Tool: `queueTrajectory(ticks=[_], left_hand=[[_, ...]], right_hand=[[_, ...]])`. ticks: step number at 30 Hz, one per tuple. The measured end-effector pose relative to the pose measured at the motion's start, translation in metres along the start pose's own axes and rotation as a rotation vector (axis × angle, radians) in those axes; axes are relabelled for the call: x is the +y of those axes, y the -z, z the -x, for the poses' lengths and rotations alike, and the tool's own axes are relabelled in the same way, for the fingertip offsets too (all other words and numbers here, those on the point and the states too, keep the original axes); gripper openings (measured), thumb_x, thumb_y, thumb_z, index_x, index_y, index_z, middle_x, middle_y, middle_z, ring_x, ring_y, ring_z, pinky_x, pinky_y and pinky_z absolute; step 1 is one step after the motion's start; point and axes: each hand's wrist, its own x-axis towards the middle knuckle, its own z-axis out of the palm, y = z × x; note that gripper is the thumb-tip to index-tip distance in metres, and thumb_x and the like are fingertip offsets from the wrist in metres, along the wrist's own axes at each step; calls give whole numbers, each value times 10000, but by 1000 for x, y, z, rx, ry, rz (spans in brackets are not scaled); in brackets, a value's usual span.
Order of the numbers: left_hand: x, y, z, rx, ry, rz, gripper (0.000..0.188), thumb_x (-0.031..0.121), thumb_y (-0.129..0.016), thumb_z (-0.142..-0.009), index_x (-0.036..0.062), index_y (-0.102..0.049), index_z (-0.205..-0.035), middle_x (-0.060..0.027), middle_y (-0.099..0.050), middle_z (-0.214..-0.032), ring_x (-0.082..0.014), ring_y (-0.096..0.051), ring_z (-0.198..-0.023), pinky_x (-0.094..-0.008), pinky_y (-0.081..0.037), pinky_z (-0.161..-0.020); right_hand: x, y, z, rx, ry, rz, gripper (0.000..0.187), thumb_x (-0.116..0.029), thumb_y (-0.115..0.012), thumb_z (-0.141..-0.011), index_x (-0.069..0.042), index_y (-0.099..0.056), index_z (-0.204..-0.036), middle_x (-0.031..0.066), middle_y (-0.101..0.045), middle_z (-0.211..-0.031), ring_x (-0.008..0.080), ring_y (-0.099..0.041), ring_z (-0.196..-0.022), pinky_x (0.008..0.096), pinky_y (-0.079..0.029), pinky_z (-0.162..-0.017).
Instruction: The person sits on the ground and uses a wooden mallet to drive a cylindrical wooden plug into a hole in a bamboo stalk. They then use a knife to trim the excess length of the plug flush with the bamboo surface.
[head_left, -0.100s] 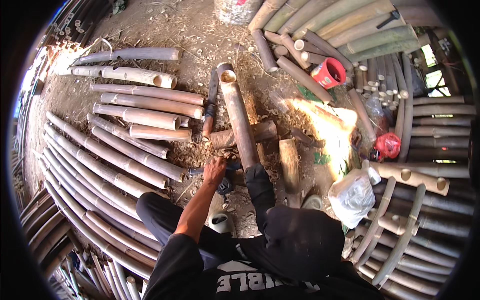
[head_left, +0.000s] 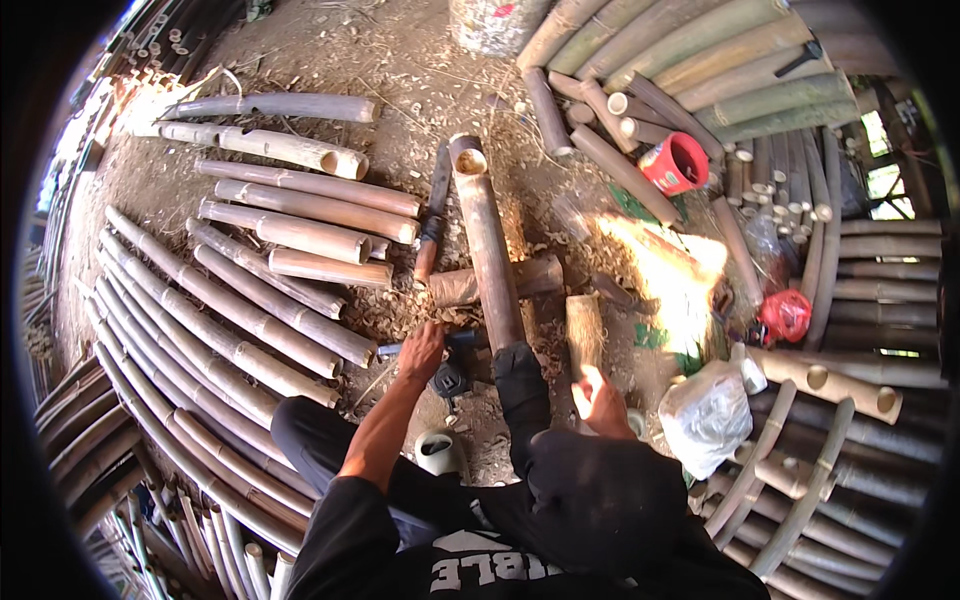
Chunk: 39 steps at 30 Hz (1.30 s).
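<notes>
My left hand is closed around a blue tool whose ends stick out on both sides; its exact kind is unclear. My right hand has its fingers around the narrow lower end of a wooden mallet with a thick, frayed head. Between the hands a bamboo pole points away from me, with an opening cut near its far end. It lies across a short log, and its near end meets dark cloth. A knife with a wrapped handle lies left of the pole.
Bamboo poles lie in rows on the left. Wood shavings cover the ground around the log. To the right are a red bucket, a white plastic bag and stacked bamboo. A black object lies below my left hand.
My right hand has come into view and taken hold of the mallet's lower end. My left hand stays on the blue tool. The whole view has shifted slightly.
</notes>
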Motion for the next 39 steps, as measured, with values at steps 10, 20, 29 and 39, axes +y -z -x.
queueTrajectory(ticks=[10, 20, 29, 39], left_hand=[[48, 141, -8, 289, -279, 422, 400, 69, -661, -820, 26, -529, -1196, -171, -569, -1137, -347, -569, -1051, -401, -485, -903], [64, 102, -2, 356, 162, 607, 421, 94, -664, -825, -11, -505, -1200, -219, -507, -1191, -401, -517, -1097, -460, -430, -961], [29, 77, 56, 52, 285, 606, 277, 113, -673, -816, 23, -598, -1067, -185, -578, -1112, -373, -559, -1061, -434, -461, -910], [142, 256, -74, 465, -275, 543, 720, 66, -722, -765, -8, -389, -1398, -200, -474, -1378, -350, -431, -1308, -418, -345, -1100]], right_hand=[[-141, -5, -96, -274, 362, -746, 395, -199, -721, -868, -33, -551, -1183, 77, -653, -833, 132, -598, -693, 294, -509, -641], [-29, 254, -229, 1085, 244, -315, 323, -309, -654, -925, -37, -613, -1094, 127, -683, -832, 211, -660, -723, 343, -505, -649], [48, 268, -343, 1124, -41, -19, 447, -441, -667, -862, -10, -633, -974, 230, -665, -823, 408, -660, -807, 489, -499, -718], [-87, 197, -138, 765, 447, -261, 288, -195, -633, -942, 5, -594, -1145, 40, -635, -879, 90, -545, -611, 247, -474, -561]])
